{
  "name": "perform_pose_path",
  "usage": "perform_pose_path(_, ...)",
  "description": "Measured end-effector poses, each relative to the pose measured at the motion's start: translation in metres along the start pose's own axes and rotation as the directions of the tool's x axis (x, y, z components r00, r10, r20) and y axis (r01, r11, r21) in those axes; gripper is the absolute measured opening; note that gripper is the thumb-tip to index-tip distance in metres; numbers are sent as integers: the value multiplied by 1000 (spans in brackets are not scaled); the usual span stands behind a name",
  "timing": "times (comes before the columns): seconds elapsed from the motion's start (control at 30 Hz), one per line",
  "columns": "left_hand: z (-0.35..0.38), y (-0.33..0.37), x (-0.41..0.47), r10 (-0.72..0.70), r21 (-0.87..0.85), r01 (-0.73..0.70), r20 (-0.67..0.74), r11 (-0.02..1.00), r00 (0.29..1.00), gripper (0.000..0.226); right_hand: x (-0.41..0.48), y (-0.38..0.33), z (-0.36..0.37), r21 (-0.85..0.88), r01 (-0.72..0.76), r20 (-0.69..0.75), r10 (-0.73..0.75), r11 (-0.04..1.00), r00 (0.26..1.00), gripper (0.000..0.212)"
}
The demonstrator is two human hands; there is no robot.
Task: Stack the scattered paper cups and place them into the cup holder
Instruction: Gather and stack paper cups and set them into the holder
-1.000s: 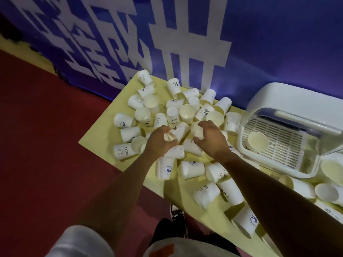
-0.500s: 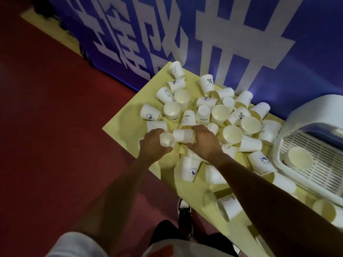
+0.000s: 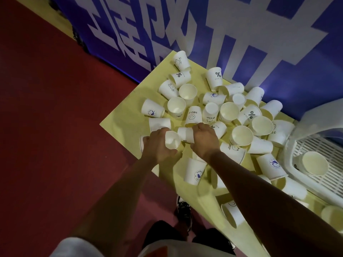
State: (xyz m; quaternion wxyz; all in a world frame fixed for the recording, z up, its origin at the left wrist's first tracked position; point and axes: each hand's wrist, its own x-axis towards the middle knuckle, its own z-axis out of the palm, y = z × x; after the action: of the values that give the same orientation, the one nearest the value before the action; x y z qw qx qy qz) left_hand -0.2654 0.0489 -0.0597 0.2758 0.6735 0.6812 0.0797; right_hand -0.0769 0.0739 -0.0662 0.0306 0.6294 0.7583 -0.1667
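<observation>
Several white paper cups [image 3: 229,112] lie scattered, upright and tipped, across a yellow table [image 3: 120,123]. My left hand [image 3: 157,145] grips one cup [image 3: 172,140] with its open mouth turned toward my right hand. My right hand [image 3: 205,139] holds a second cup [image 3: 185,134] on its side, its base pointing at the first cup's mouth and a short way from it. The white cup holder [image 3: 315,175] with a slatted floor stands at the right edge, and one cup [image 3: 313,163] sits in it.
A blue banner [image 3: 241,34] with white characters stands right behind the table. Red floor [image 3: 55,127] stretches to the left. My shoe [image 3: 183,212] shows below the table's near edge. More cups [image 3: 230,214] lie near that front edge under my right forearm.
The view has shifted left and closer, so the holder now sits at the right edge. Both hands keep their cups, now near the table's left edge, the two cups close together.
</observation>
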Motion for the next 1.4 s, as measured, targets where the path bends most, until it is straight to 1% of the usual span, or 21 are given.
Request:
perform_pose_path(0.1, -1, 1, 2, 9, -23, -9, -5, 1000, 1000, 67, 1, 1, 2, -58, -17, -13, 16, 998, 1000, 57)
perform_pose_path(0.23, -3, 1, 3, 15, -36, -16, -6, 999, 1000, 65, 3, 1, 3, -69, -50, -27, 49, 996, 998, 62)
perform_pose_path(0.37, -4, 1, 3, 19, -40, -19, -3, 999, 1000, 65, 4, 1, 4, -72, -59, -29, 57, 996, 998, 57)
perform_pose_path(0.43, -5, 1, 3, 19, -34, -19, -11, 999, 1000, 68, 5, 2, 3, -58, -57, -27, 56, 997, 998, 54)
perform_pose_path(0.57, -11, 3, 1, 15, -3, -15, -28, 1000, 999, 74, 2, 3, -2, -14, -4, -65, 3, 1000, 998, 59)
perform_pose_path(0.67, -15, 7, -1, 8, 10, -8, -53, 1000, 999, 78, -1, 4, -10, 62, 15, -107, -8, 998, 994, 62)
perform_pose_path(0.73, -18, 11, -1, 3, -11, -4, -67, 1000, 998, 82, -4, 6, -18, 121, 13, -130, 3, 993, 992, 64)
perform_pose_path(0.8, -20, 18, -1, -6, -44, 3, -66, 999, 998, 84, -8, 9, -26, 169, -6, -152, 32, 986, 988, 64)
perform_pose_path(0.9, -22, 33, -1, 17, -54, -22, -86, 998, 996, 83, -16, 19, -38, 236, -39, -199, 87, 971, 976, 63)
perform_pose_path(1.03, -18, 59, 2, 52, -60, -57, -72, 997, 996, 80, -35, 44, -56, 334, -102, -227, 185, 937, 956, 66)
perform_pose_path(1.17, -7, 100, 6, 91, -24, -92, -32, 995, 995, 81, -63, 80, -69, 383, -151, -261, 264, 911, 929, 65)
perform_pose_path(1.3, 14, 142, 4, 197, -37, -199, -50, 979, 979, 80, -97, 118, -78, 401, -192, -293, 324, 896, 899, 67)
perform_pose_path(1.4, 27, 179, 3, 242, -41, -241, 13, 970, 970, 84, -124, 145, -84, 413, -245, -307, 388, 877, 869, 69)
